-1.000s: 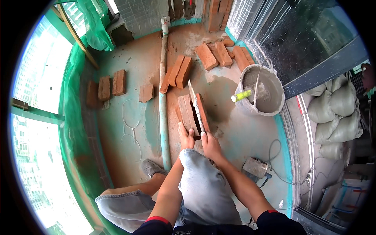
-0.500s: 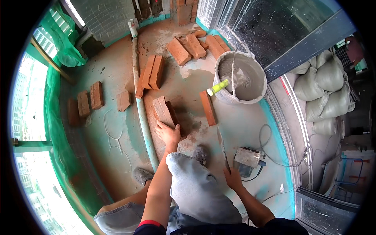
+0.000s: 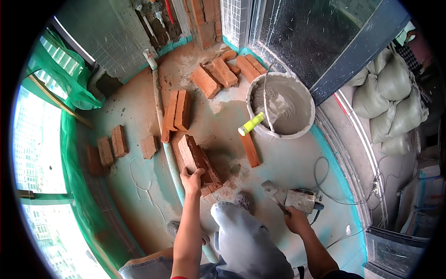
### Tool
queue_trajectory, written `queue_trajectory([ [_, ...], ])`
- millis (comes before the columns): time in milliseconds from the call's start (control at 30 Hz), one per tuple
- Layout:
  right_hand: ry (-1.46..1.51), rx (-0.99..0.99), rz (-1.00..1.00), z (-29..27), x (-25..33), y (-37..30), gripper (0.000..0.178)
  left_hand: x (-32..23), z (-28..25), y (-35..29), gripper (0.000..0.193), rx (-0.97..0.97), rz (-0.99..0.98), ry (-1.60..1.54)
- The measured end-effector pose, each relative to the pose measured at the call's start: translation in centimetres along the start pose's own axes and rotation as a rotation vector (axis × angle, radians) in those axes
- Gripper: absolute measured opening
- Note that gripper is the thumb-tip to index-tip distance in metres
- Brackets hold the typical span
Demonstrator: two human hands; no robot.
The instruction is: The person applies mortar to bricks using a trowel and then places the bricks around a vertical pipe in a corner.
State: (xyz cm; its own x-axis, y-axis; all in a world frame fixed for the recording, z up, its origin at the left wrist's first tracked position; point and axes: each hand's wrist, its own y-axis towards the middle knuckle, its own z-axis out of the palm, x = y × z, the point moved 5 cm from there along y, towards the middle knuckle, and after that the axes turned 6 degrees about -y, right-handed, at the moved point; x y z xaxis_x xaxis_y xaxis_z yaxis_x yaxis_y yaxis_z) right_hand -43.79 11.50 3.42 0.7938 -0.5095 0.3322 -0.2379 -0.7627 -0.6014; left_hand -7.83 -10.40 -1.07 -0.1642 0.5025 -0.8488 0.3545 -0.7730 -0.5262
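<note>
My left hand (image 3: 191,180) grips the near end of a brick (image 3: 186,153), thumb on one side and fingers on the other. This brick is on edge, against darker brickwork (image 3: 207,170) on its right. In my right hand (image 3: 297,220) is a trowel (image 3: 270,188), held by its handle above the floor, its blade pointing away from me. A single brick (image 3: 251,151) lies between the trowel and a white bucket (image 3: 302,130) of wet grey mortar (image 3: 290,106). A bright yellow-green cylinder (image 3: 251,124) sits across the bucket's near-left rim.
A corded power tool (image 3: 301,202) lies right of the trowel, its cable (image 3: 335,202) looping across the floor. A pipe (image 3: 160,104) runs along the floor on the left. Loose bricks (image 3: 206,81) lie farther off. Filled sacks (image 3: 383,88) are stacked beyond the door track at right.
The trowel has turned from edge-on to showing its blade face, and its tip is nearer me. My left hand stays on the brick. The whole view has shifted.
</note>
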Motion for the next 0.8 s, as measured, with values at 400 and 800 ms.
queue_trajectory([
  [400,-0.089,0.034,0.040,-3.0,2.5,2.8,0.027,-18.6,18.1,10.0,0.102,0.385,0.125,-0.169],
  [800,-0.032,0.022,-0.020,-2.7,1.4,2.9,0.024,7.2,-0.1,0.4,0.095,-0.276,0.254,0.481],
])
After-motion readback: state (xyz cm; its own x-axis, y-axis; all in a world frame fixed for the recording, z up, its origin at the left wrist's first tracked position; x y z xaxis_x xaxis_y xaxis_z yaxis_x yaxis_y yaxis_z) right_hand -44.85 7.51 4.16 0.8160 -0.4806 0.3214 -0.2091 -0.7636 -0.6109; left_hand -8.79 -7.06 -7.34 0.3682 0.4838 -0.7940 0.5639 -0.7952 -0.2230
